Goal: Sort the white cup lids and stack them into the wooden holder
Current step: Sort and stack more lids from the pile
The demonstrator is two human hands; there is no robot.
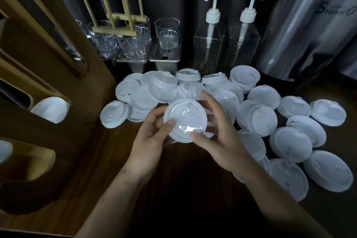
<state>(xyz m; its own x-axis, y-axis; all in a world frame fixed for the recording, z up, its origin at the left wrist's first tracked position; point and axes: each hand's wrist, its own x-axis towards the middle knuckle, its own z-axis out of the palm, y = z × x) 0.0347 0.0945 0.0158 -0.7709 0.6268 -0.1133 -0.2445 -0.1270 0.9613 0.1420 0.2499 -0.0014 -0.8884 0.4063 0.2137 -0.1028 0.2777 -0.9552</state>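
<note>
Wooden holder [58, 75] stands at left, one white lid [51, 109] in a slot. Loose lids [270, 121] are heaped on the table [183, 176]. Left hand [152, 141] and right hand [222, 141] grip a single lid [185, 120] above the heap: thumbs on its face, fingers curled around its rim.

Cut by the left edge: wooden holder [48, 48] and a lid [4, 150] in its lower slot; half hidden behind a slot wall, another lid [52, 109]; unreadable, blurred lettering [336, 10] on the metal canister [301, 35]; under the right hand [222, 141], part of the held lid [185, 120].
</note>
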